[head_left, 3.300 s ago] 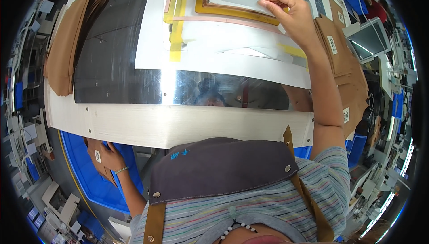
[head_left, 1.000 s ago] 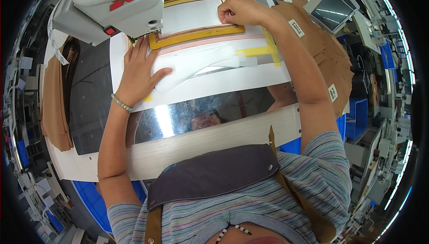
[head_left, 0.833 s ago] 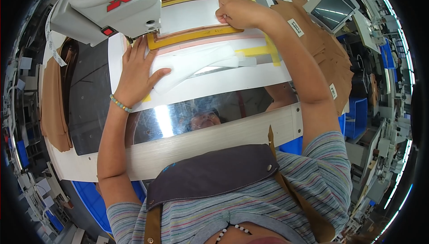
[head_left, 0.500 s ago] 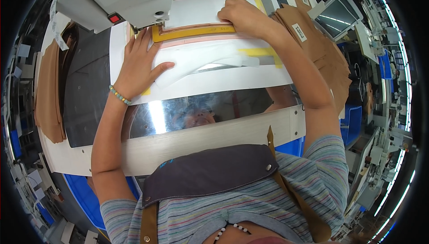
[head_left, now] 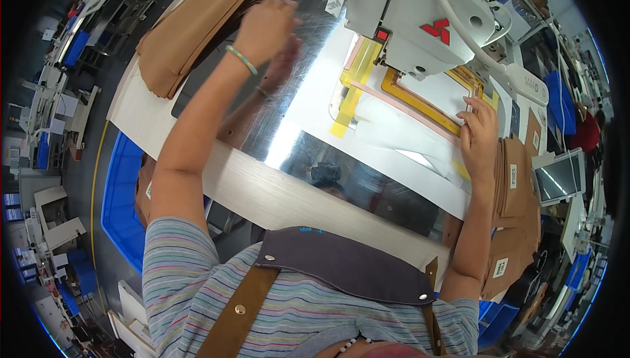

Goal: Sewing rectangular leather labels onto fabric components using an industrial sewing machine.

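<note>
Yellow frame [head_left: 423, 110], brown stack [head_left: 190, 40]

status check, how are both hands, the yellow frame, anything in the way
Left hand at brown stack, blurred, grip unclear. Right hand at right end of yellow frame. Grey machine head hides part of frame from view.

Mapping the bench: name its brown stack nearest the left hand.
The brown stack at the left end of the bench, close beside the left hand; the white-labelled stacks lie past the right hand.

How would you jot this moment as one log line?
left hand: at brown stack, grip unclear | right hand: at yellow frame's right side | white machine head: partly hides frame
</note>
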`<state>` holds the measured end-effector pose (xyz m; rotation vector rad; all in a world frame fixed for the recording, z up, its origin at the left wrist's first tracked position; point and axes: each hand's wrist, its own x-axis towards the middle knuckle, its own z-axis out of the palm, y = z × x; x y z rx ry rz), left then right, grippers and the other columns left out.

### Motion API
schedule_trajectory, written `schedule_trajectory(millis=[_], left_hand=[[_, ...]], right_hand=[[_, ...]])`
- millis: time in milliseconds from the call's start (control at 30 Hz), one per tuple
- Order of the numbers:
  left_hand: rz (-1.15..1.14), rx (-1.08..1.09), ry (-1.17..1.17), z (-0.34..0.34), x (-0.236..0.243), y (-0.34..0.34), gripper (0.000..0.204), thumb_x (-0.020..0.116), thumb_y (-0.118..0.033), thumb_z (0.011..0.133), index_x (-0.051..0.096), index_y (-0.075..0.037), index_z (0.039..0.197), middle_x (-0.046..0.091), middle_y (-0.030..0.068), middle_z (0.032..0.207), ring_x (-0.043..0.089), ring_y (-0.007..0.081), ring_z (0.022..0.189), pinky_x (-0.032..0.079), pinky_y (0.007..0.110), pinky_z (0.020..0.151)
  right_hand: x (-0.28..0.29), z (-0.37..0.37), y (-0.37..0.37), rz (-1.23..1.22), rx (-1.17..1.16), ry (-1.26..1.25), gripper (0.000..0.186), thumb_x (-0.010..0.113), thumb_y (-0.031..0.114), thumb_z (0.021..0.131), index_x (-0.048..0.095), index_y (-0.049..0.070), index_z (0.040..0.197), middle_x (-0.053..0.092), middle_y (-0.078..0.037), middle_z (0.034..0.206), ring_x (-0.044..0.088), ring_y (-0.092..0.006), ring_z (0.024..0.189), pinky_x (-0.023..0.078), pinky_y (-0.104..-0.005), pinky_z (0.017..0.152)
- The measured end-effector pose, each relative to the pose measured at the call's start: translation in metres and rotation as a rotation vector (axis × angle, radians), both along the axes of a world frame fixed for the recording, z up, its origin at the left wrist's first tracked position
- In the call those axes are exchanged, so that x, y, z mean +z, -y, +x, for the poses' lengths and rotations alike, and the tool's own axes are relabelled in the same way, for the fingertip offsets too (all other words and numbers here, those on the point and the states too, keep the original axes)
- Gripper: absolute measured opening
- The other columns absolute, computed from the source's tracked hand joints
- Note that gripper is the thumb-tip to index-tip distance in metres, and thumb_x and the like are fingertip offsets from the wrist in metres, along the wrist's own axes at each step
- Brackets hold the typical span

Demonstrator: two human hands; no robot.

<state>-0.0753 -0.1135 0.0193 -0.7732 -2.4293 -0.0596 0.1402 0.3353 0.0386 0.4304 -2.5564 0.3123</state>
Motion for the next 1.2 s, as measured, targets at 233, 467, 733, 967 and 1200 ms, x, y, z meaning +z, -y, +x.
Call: schedule_trajectory(millis=[233,467,733,967,1200], left_hand=[[-0.076,0.348,-0.034,-0.060,-0.021,0.125,0.026,0.062,-0.014,0.099,0.070,-0.003,0.122,0.073,0.0197,0.109,0.070,0.0403,0.102,0.057,0.049,0.089],[-0.083,0.317,-0.063,-0.084,-0.016,0.132,0.023,0.065,-0.021,0.097,0.079,-0.004,0.106,0.076,0.0190,0.100,0.074,0.0362,0.094,0.059,0.047,0.084],[0.438,0.176,-0.038,-0.036,0.035,0.102,0.027,0.069,-0.027,0.099,0.082,-0.003,0.103,0.079,0.0172,0.096,0.075,0.0359,0.088,0.058,0.043,0.079],[0.090,-0.277,0.156,0.099,-0.002,0.050,0.018,0.074,-0.005,0.091,0.080,-0.002,0.108,0.077,0.0116,0.114,0.073,0.0282,0.103,0.059,0.037,0.088],[-0.003,-0.262,0.112,0.154,-0.010,0.040,0.031,0.074,-0.005,0.089,0.075,-0.005,0.120,0.074,0.0086,0.123,0.069,0.0255,0.110,0.059,0.038,0.092]], right_hand=[[-0.012,-0.003,-0.004,-0.045,0.001,-0.044,0.017,0.062,-0.009,0.082,0.072,0.000,0.094,0.068,-0.013,0.137,0.055,-0.0375,0.138,0.044,-0.0480,0.115],[-0.012,-0.003,-0.005,-0.053,0.001,-0.056,0.018,0.061,-0.009,0.084,0.073,-0.001,0.095,0.068,-0.015,0.136,0.055,-0.0386,0.138,0.044,-0.0481,0.115],[-0.012,-0.003,-0.003,-0.084,0.011,-0.069,0.019,0.061,-0.009,0.083,0.073,0.000,0.095,0.069,-0.014,0.134,0.055,-0.0383,0.138,0.045,-0.0481,0.114],[0.008,0.000,0.041,-0.051,0.164,0.041,0.020,0.067,-0.009,0.083,0.074,0.002,0.098,0.072,-0.011,0.126,0.062,-0.0361,0.130,0.051,-0.0466,0.106],[-0.003,-0.032,0.119,0.159,0.445,-0.027,0.023,0.072,0.003,0.081,0.075,0.003,0.103,0.074,-0.009,0.117,0.067,-0.0241,0.118,0.054,-0.0385,0.096]])
